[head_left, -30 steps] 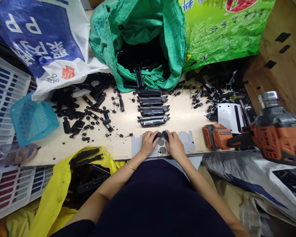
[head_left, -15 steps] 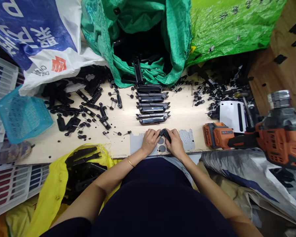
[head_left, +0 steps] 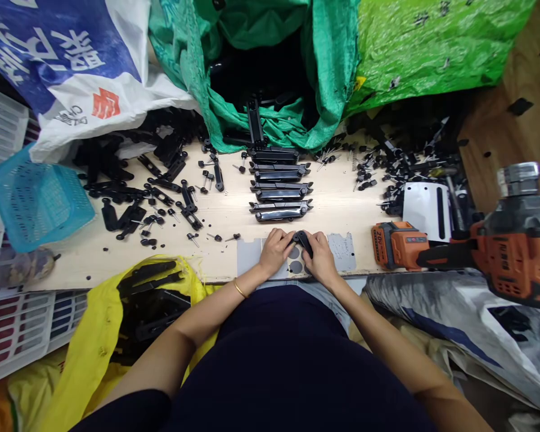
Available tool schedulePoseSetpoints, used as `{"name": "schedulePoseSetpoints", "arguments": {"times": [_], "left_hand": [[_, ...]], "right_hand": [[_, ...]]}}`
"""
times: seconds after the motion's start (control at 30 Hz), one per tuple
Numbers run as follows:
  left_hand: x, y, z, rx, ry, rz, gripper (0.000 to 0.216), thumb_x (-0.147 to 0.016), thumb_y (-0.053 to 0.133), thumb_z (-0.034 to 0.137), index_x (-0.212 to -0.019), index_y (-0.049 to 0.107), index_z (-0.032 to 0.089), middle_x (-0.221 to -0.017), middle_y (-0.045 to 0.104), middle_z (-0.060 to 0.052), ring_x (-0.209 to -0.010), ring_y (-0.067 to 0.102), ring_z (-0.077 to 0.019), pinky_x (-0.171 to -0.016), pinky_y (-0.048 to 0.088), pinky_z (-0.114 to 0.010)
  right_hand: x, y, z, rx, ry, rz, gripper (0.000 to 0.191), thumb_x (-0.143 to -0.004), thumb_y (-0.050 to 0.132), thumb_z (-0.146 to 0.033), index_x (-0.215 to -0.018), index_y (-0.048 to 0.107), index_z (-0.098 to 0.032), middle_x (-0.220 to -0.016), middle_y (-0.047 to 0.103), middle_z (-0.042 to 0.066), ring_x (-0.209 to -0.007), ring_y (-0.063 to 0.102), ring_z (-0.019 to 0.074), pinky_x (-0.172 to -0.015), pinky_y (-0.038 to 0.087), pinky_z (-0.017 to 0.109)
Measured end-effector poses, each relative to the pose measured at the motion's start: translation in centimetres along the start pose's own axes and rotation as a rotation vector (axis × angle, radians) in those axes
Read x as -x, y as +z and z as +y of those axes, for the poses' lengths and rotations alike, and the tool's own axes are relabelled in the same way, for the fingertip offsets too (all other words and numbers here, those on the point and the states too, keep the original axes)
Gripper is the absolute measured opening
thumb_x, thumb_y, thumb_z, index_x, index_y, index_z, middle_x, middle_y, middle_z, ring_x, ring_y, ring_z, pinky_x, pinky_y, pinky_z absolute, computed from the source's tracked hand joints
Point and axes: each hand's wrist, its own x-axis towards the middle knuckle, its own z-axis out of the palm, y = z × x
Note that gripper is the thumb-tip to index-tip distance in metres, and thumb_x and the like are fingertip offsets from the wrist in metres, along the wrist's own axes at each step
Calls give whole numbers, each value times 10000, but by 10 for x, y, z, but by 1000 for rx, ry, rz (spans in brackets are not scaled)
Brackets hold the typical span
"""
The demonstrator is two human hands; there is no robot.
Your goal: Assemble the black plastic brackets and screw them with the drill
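My left hand (head_left: 275, 252) and my right hand (head_left: 320, 259) meet at the near edge of the wooden bench (head_left: 333, 213), fingers curled on a small black plastic part (head_left: 302, 241) held between them. Under them lies a grey metal plate (head_left: 342, 252) with round holes. Just beyond the hands, a neat column of assembled black handle pieces (head_left: 279, 187) runs away from me toward an open green sack (head_left: 270, 66) full of black parts.
Loose black brackets and screws (head_left: 162, 198) litter the bench's left; more small parts (head_left: 387, 168) lie at right. An orange cordless drill (head_left: 499, 252) and its battery (head_left: 398, 243) sit at right. A teal basket (head_left: 36, 204), a yellow bag (head_left: 139, 300) and white crates (head_left: 0, 138) are at left.
Both hands stay on the small black part with only slight finger shifts. The view has tilted a little, so the bench sits marginally lower in frame.
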Motion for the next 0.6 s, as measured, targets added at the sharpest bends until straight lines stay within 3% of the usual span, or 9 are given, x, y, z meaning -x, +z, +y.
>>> {"name": "schedulePoseSetpoints", "arguments": {"times": [0.1, 0.23, 0.37, 0.5, 0.6], "left_hand": [[2, 3, 3, -11, -77, 78, 318, -925, 431, 299, -1177, 596, 197, -803, 462, -53, -815, 446, -213, -778, 409, -359], [-2, 6, 5, 22, -22, -51, 301, -916, 451, 307, -1154, 607, 206, -795, 460, -46, -821, 450, -212, -792, 413, -366], [-9, 9, 6, -12, -88, 45, 326, -914, 419, 247, -1184, 587, 176, -809, 458, -59, -828, 445, -223, -780, 412, -377], [-12, 9, 5, 39, 10, -67, 299, -896, 466, 244, -1154, 608, 192, -802, 464, -49, -813, 452, -213, -770, 417, -358], [-11, 11, 6, 6, -90, 25, 312, -894, 458, 234, -1168, 601, 191, -807, 461, -53, -819, 449, -218, -769, 411, -366]], "right_hand": [[0, 0, -1, -2, -1, 3, 536, -774, 431, -114, -1306, 468, -170, -943, 471, 90, -920, 499, 245, -831, 478, 380], [1, 1, -1, -5, -3, 5, 556, -770, 436, -113, -1322, 457, -175, -950, 471, 91, -921, 498, 247, -837, 478, 390], [1, 0, -1, -30, 16, 0, 568, -763, 439, -104, -1326, 448, -178, -941, 458, 86, -915, 496, 242, -841, 481, 377], [2, -2, -1, -51, 6, -9, 570, -773, 430, -97, -1336, 434, -182, -924, 442, 80, -915, 486, 240, -846, 478, 373], [2, -1, 0, -49, 3, -10, 586, -770, 425, -88, -1350, 422, -179, -923, 438, 83, -920, 477, 244, -854, 474, 382]]}}
